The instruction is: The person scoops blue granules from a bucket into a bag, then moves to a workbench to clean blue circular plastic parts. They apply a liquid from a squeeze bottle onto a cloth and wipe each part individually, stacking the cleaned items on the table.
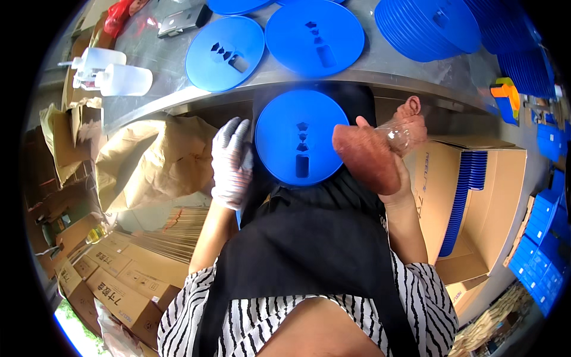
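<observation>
A round blue plastic reel disc (276, 140) with cut-out slots lies on my lap over the black apron. My left hand (231, 163), in a white striped knit glove, is beside its left edge with the fingers stretched out; I cannot tell if it touches the rim. On the other side, my bare right hand (403, 178) is closed round a reddish-brown cloth wad (370, 159), bound at its narrow part with clear plastic. The rounded end of the wad overlaps the disc's right edge. Most of my right fingers are hidden behind the cloth.
On the metal table (172, 68) lie more blue discs (315, 38), a blue stack (425, 30) and white squeeze bottles (126, 80). Brown paper (154, 160) is at left, above flat cartons (113, 285). An open carton (505, 202) of blue discs stands at right.
</observation>
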`<action>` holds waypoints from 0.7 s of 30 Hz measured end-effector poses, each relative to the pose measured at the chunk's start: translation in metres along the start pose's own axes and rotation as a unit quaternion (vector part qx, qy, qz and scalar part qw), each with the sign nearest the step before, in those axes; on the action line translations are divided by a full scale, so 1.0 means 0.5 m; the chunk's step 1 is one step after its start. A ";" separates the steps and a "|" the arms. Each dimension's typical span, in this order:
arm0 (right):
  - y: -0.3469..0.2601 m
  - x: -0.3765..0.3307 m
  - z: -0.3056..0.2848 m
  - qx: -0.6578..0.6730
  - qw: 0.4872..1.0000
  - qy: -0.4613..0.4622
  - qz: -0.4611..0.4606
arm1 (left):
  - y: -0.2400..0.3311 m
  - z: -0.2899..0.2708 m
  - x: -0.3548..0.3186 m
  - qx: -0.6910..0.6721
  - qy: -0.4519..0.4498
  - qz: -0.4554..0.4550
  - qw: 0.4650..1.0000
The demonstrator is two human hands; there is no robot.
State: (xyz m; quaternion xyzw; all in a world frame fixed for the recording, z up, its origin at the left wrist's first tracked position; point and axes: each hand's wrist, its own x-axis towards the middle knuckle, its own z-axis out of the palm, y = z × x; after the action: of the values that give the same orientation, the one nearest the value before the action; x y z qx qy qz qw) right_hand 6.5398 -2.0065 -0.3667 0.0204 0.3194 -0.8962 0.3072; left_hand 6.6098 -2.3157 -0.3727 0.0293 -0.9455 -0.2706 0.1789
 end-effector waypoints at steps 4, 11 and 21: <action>0.014 0.012 0.020 -0.041 0.999 -0.025 0.011 | 0.019 0.009 -0.025 -0.063 -0.036 -0.047 0.996; 0.019 0.042 0.057 -0.034 0.999 -0.010 -0.001 | 0.055 -0.033 -0.063 -0.542 -0.006 -0.285 0.790; 0.109 0.111 0.174 -0.701 0.630 -0.155 -0.296 | 0.039 -0.021 -0.080 -0.711 -0.028 -0.397 0.580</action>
State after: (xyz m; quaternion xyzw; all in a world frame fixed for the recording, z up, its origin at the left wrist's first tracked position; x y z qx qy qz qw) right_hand 6.5394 -2.1203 -0.3410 -0.4363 0.7880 -0.4344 -0.0081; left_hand 6.6516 -2.2981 -0.3670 0.2574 -0.3493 -0.9009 -0.0096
